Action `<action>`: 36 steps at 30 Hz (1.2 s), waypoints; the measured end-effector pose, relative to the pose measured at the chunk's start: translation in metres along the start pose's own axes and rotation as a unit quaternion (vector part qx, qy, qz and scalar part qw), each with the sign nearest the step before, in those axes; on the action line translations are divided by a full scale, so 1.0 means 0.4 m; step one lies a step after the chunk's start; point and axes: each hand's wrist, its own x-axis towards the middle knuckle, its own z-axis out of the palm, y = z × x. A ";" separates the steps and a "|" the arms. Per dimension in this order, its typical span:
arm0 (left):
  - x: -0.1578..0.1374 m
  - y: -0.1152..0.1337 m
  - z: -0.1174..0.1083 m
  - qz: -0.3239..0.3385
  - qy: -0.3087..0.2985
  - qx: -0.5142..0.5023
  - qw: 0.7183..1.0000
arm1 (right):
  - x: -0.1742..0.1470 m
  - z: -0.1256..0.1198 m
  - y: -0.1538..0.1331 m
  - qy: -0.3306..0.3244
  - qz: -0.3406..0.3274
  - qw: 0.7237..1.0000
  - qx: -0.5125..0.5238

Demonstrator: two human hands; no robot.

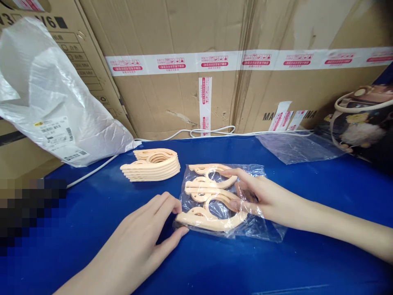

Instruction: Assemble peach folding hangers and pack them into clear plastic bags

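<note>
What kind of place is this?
Probably a packing station in a warehouse or small workshop: taped cardboard cartons wall in the blue table, a stack of plastic hangers lies loose, and both hands work hangers in a clear bag.

– Is it bright here?

– Yes. Soft light comes from above. The blue table [307, 262] looks even, and the shadows under the hands are small and faint.

– Any shiny spots?

– The clear bag [245, 221] has little white glints. The white bag [52, 94] glows pale.

– Is it sharp?

– Mostly. The edges bend and stretch a bit. A blocky blurred patch [27, 213] sits on the left.
</note>
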 end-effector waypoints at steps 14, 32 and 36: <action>0.001 0.022 0.011 0.005 0.018 -0.009 1.000 | 0.003 0.024 0.007 0.053 -0.020 0.998 0.009; -0.004 0.007 0.024 -0.228 0.042 -0.357 0.905 | 0.000 -0.022 0.033 0.162 0.016 0.971 -0.174; 0.029 0.011 0.034 -0.256 0.034 -0.498 0.828 | -0.004 -0.017 0.025 0.147 -0.005 0.979 -0.141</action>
